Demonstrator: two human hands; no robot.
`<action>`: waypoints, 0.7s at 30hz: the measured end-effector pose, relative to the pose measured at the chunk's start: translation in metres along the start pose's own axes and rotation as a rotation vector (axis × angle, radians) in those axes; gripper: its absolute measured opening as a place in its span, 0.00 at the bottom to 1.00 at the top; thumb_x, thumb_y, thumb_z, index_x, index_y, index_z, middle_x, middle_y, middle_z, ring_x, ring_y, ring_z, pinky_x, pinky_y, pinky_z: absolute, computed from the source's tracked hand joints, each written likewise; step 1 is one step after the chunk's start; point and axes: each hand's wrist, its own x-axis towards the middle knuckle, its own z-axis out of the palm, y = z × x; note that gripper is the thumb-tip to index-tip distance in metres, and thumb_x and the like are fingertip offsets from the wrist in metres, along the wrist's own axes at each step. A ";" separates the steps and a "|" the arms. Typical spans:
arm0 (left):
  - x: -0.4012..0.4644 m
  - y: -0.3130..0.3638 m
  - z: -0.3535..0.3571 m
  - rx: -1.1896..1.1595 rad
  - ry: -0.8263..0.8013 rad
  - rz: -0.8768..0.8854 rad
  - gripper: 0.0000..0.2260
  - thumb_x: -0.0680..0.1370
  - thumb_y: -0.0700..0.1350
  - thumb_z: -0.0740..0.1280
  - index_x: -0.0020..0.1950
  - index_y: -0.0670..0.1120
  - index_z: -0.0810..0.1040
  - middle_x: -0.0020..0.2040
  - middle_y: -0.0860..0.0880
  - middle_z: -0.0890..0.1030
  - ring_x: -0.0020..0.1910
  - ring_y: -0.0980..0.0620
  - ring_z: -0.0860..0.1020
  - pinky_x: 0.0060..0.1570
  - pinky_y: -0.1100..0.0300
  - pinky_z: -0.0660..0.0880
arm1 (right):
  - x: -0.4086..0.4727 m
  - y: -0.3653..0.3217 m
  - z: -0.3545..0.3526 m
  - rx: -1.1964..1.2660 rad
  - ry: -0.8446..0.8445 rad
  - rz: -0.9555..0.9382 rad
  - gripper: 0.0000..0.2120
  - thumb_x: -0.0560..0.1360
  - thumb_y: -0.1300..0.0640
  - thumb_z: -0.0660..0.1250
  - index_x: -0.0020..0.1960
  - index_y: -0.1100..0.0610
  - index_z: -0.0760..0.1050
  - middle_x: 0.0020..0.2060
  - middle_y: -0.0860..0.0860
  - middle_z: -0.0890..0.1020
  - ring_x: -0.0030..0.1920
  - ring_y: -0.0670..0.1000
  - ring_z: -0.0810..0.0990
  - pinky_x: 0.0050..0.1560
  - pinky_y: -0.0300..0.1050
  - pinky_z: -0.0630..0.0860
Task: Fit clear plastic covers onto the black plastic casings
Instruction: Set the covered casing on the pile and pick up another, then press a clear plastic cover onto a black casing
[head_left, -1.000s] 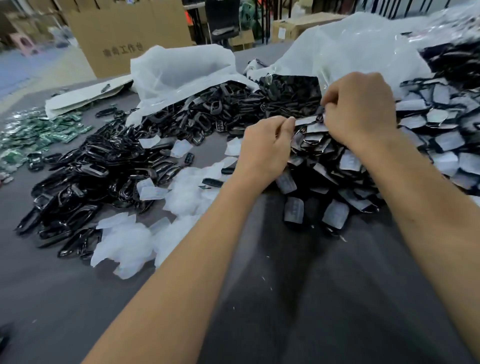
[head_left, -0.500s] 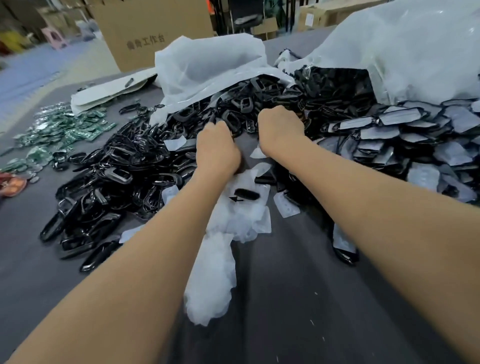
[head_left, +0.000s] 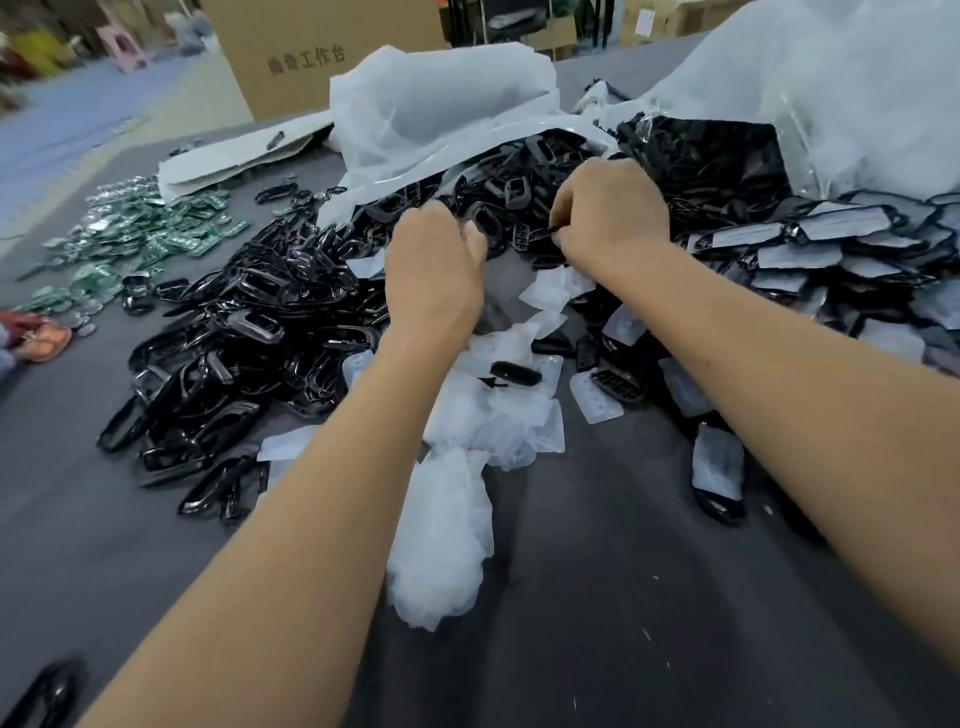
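Note:
A big heap of black plastic casings covers the grey table at the left and centre. Casings with clear covers on them lie stacked at the right. Loose clear covers lie in a pile between my forearms. My left hand hovers over the far edge of the black heap with its fingers curled; what it holds is hidden. My right hand is just to its right, pinching a small black piece at its fingertips.
White plastic bags spill casings at the back; another bag is at the right. Green circuit boards lie at far left. A cardboard box stands behind the table. One covered casing lies alone near my right forearm.
Both hands moved left from the covered stack at the right to the back of the black casing heap. My view has swung left with them. They now sit slightly apart.

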 end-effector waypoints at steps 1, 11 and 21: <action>-0.007 -0.004 -0.008 -0.072 0.061 -0.020 0.13 0.84 0.47 0.60 0.44 0.41 0.72 0.43 0.44 0.77 0.42 0.45 0.73 0.41 0.59 0.60 | -0.007 0.000 -0.006 0.083 0.053 -0.004 0.09 0.76 0.61 0.74 0.53 0.51 0.87 0.50 0.53 0.87 0.55 0.55 0.83 0.57 0.48 0.82; -0.097 -0.021 -0.037 -1.216 0.077 -0.538 0.05 0.83 0.37 0.67 0.49 0.37 0.75 0.38 0.43 0.85 0.33 0.51 0.84 0.36 0.61 0.80 | -0.128 -0.018 0.007 1.357 -0.129 0.111 0.08 0.78 0.67 0.73 0.56 0.59 0.83 0.36 0.53 0.85 0.35 0.50 0.83 0.35 0.39 0.77; -0.106 -0.029 -0.038 -1.164 -0.253 -0.344 0.20 0.75 0.27 0.62 0.57 0.47 0.84 0.37 0.48 0.84 0.34 0.51 0.84 0.38 0.60 0.81 | -0.141 -0.017 0.028 1.354 -0.075 0.069 0.08 0.77 0.69 0.73 0.53 0.59 0.83 0.37 0.53 0.87 0.35 0.54 0.87 0.38 0.42 0.83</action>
